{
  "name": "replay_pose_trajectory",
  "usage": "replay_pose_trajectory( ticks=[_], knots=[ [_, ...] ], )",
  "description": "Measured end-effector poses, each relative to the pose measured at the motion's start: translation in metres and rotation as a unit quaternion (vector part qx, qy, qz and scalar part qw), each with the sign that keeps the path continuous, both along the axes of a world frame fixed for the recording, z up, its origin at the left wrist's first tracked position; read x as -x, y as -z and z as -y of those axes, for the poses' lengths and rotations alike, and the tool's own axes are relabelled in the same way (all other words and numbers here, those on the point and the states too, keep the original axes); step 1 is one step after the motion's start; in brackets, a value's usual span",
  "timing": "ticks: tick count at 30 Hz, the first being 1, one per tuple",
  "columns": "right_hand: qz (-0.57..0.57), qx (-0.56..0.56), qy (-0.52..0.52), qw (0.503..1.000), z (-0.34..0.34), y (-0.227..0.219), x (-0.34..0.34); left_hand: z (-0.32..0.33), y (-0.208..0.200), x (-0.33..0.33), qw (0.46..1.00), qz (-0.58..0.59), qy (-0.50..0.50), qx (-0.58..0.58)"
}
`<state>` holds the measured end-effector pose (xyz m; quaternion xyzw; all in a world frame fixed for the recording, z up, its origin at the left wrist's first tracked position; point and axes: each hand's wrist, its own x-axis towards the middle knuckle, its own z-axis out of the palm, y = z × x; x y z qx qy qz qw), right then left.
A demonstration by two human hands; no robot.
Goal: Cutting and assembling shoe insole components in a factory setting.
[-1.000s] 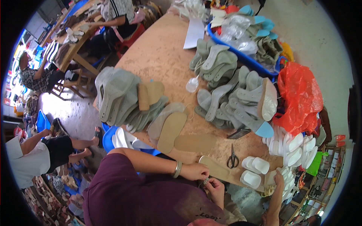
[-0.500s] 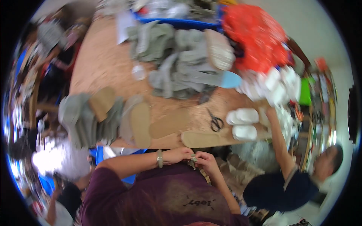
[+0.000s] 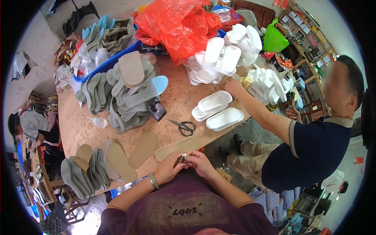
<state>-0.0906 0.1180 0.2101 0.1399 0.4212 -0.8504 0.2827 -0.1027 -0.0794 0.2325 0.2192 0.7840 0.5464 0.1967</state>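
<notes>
In front of my chest, just off the table's near edge, my left hand [image 3: 167,167] and my right hand [image 3: 199,163] meet with bent fingers. Between the fingertips of both is a small whitish piece [image 3: 184,156], too small to name. Right beyond them lies a long beige insole [image 3: 178,148], with another beige insole [image 3: 142,149] to its left. Black-handled scissors [image 3: 186,127] rest on the wooden table [image 3: 133,131] behind these. A third beige insole [image 3: 121,160] leans against the grey soles [image 3: 80,176] stacked at the near left.
White sandal soles [image 3: 213,102] lie at the table's right, with more piled behind. A co-worker [image 3: 309,149] stands there, one hand [image 3: 234,87] reaching over the table. Grey uppers [image 3: 129,94], a phone [image 3: 156,109], a small bottle [image 3: 98,122], a red plastic bag [image 3: 176,27] and a blue crate [image 3: 105,60] sit farther back.
My view has swung to the right, so the table sits tilted and more of the co-worker shows. Both hands stay together at the small piece. The co-worker's arm still reaches over the table.
</notes>
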Motion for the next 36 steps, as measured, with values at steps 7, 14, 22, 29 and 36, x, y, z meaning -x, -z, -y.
replay_pose_trajectory(
  ticks=[7,14,22,29,36],
  knots=[
    [-0.022,-0.166,-0.196,0.966,-0.087,-0.031,0.025,-0.06,-0.022,0.024,0.983,-0.135,0.086,0.092],
    [0.016,-0.072,-0.178,0.981,-0.124,-0.036,0.04,-0.093,-0.043,0.043,0.969,-0.172,0.08,0.156],
    [0.026,-0.009,-0.229,0.973,-0.111,-0.039,0.048,-0.075,-0.056,0.068,0.945,-0.246,0.155,0.152],
    [-0.026,-0.081,-0.221,0.972,-0.089,-0.061,0.052,-0.055,-0.047,0.083,0.958,-0.231,0.163,0.051],
    [-0.021,-0.049,-0.154,0.987,-0.079,-0.058,0.047,-0.049,-0.046,0.098,0.965,-0.173,0.198,-0.004]
  ],
)
